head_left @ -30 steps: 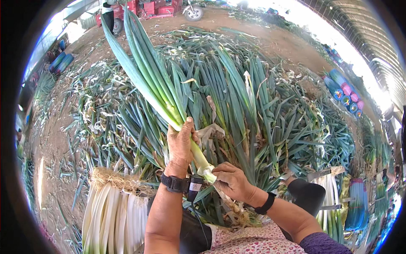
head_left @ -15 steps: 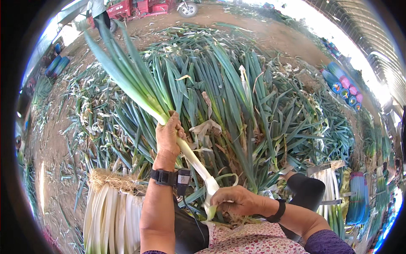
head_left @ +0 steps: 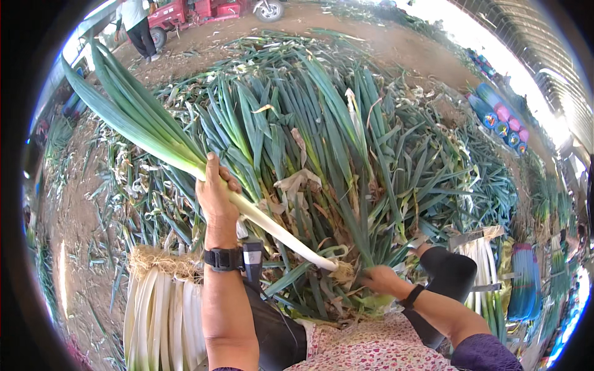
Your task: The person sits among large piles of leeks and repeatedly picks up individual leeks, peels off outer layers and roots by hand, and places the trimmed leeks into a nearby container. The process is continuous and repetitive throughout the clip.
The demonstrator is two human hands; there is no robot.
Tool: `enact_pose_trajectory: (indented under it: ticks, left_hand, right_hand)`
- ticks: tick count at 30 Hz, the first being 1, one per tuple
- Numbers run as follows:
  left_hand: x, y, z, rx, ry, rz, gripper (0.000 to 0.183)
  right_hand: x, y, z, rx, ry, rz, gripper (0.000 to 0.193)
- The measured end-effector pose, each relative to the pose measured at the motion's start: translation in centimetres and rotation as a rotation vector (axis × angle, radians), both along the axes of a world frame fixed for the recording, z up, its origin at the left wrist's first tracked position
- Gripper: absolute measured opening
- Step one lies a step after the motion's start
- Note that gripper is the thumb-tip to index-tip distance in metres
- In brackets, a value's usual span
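Observation:
My left hand (head_left: 216,195) is wrapped round a long green onion (head_left: 278,232) where its white stalk turns green. Its leaves (head_left: 136,123) fan out to the upper left, and the rooted end (head_left: 342,271) points down to the right. Just right of the roots is my right hand (head_left: 385,281), its fingers blurred and partly turned away. A pale green smear (head_left: 374,303) shows below that hand; whether it is held I cannot tell. In front lies a big heap of untrimmed green onions (head_left: 297,123), with dry, torn leaves among them.
A row of clean white onions (head_left: 158,315) stands roots up at the lower left. More white stalks (head_left: 479,266) sit in a metal frame at the right, beside a blue bundle (head_left: 524,284). A person (head_left: 136,28) stands near a red vehicle (head_left: 198,12) at the back.
My left hand has moved left, tilting the onion lower to the left. My right hand has gone from the onion's lower end to its right; the roots now show. The person behind has come further into view.

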State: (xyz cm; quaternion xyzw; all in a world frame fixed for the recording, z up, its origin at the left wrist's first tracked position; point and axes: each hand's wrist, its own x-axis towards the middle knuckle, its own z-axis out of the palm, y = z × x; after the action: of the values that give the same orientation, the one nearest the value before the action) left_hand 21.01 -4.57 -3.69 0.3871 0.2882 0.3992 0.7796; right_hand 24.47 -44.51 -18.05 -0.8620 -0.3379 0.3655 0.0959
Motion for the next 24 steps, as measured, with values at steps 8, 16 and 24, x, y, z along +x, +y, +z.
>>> enact_pose_trajectory:
  ticks: [8, 16, 24]
  left_hand:
    - [1.8, -3.6, 0.5, -0.241, -0.436, -0.323, 0.037]
    - [2.4, -6.1, -2.4, -0.105, -0.378, -0.507, 0.011]
    - [4.0, -6.4, -2.9, -0.002, -0.144, -0.183, 0.016]
  right_hand:
    - [-0.9, 15.3, 6.3, 0.955, 0.009, -0.471, 0.035]
    - [-0.6, 15.2, 8.6, 0.860, -0.034, -0.363, 0.022]
    - [-1.3, 15.1, 8.0, 1.064, -0.100, -0.240, 0.021]
